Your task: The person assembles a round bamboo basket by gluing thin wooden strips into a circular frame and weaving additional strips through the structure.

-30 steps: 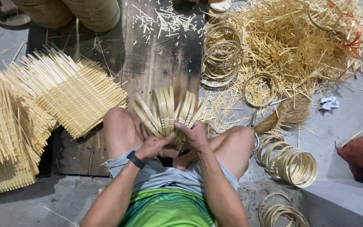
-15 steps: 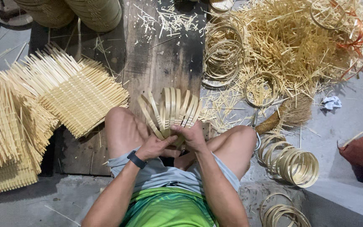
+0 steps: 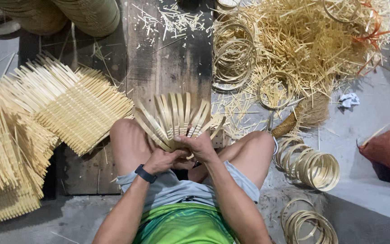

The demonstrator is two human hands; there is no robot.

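A fan of flat bamboo strips point(image 3: 177, 118) stands upright between my knees, spreading out above my hands. My left hand point(image 3: 162, 159), with a black watch on the wrist, grips the base of the fan from the left. My right hand point(image 3: 200, 145) closes over the same base from the right, fingers pressed on the strips. Both hands touch each other low over my lap. The strips' lower ends are hidden inside my fingers.
Stacks of woven bamboo mats point(image 3: 64, 106) lie at the left. A dark wooden board point(image 3: 168, 58) runs ahead. A heap of bamboo shavings point(image 3: 308, 40) and bamboo rings point(image 3: 233, 54) sit at the right, with more rings point(image 3: 314, 167) by my right knee and a hand broom point(image 3: 301, 118).
The fan of strips has shifted slightly and spread a little wider; my hands stay clasped at its base with small finger movements.
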